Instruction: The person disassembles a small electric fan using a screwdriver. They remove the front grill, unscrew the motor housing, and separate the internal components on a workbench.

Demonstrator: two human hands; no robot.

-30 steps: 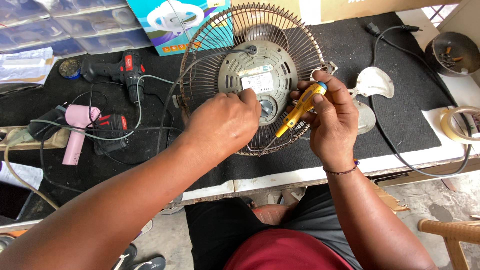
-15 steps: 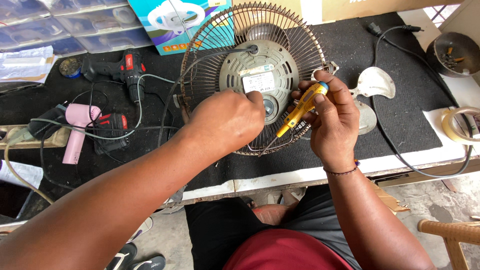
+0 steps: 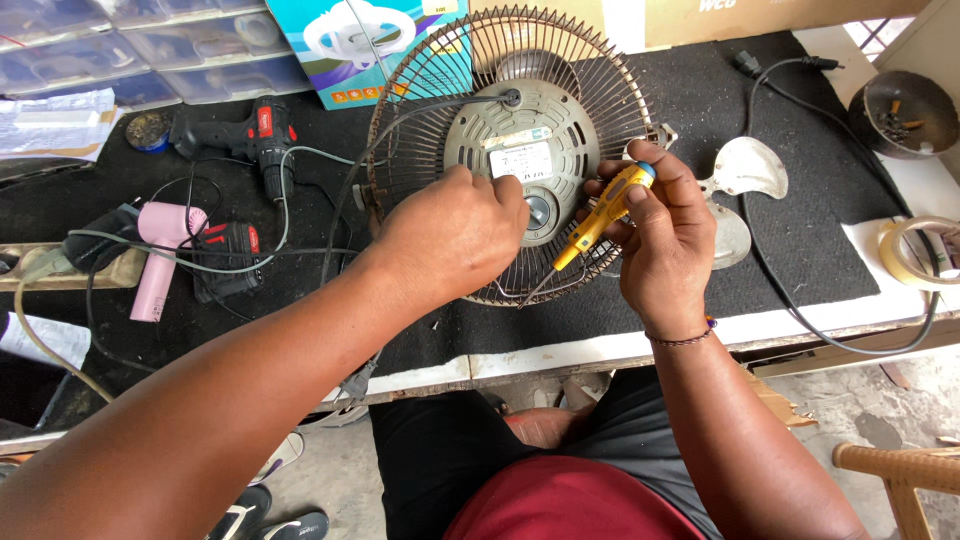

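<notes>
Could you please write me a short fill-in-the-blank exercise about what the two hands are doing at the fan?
1. The right hand holds a ____ screwdriver.
2. The left hand rests on the round ____ motor housing.
3. The housing sits in a rusty wire ____.
4. On the mat, left of the fan, lies a ____ hair dryer.

Missing words: yellow; grey; guard; pink

The left hand (image 3: 455,235) covers the lower left of the fan's motor housing (image 3: 530,150), so whatever its fingertips touch there is hidden. The yellow screwdriver (image 3: 600,215) runs behind the right hand (image 3: 660,235); its thin tip seems to reach the wire grille (image 3: 420,100), though that is hard to tell. The tape roll (image 3: 915,250) is cut by the right edge
</notes>
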